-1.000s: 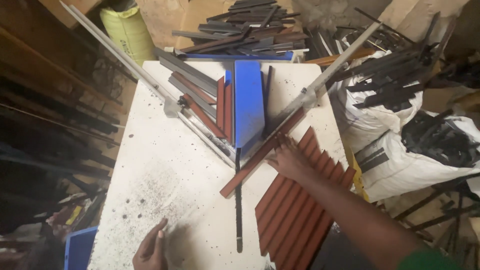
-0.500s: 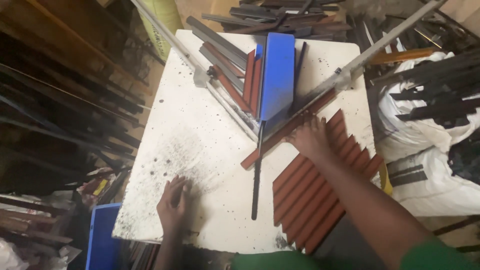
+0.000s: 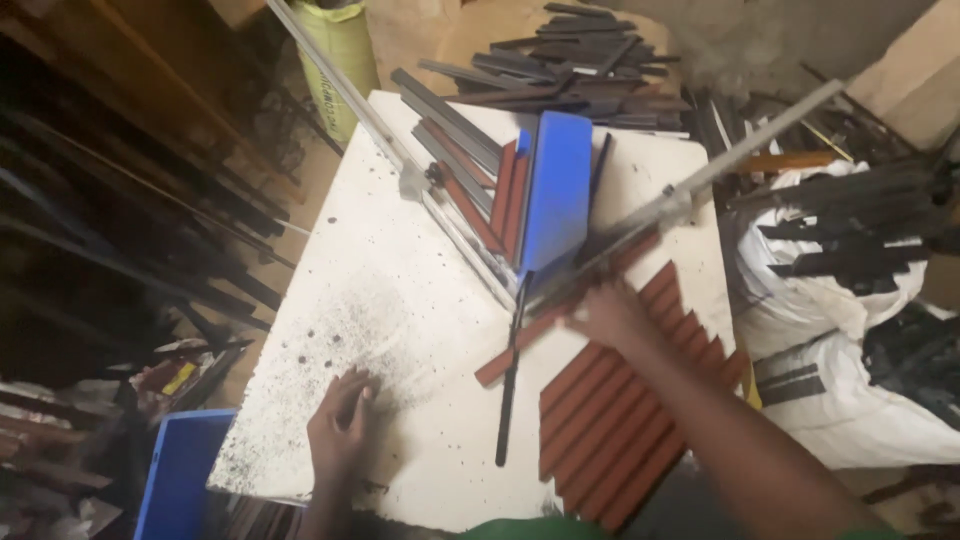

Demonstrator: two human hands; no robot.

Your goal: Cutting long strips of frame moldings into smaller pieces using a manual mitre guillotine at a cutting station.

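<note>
Left hand slid further onto table, lay flat, empty; right hand gripped red strip. Red stack laid, loose bars unsorted.

Red-brown strip diagonal on table, apparently gripped.
</note>
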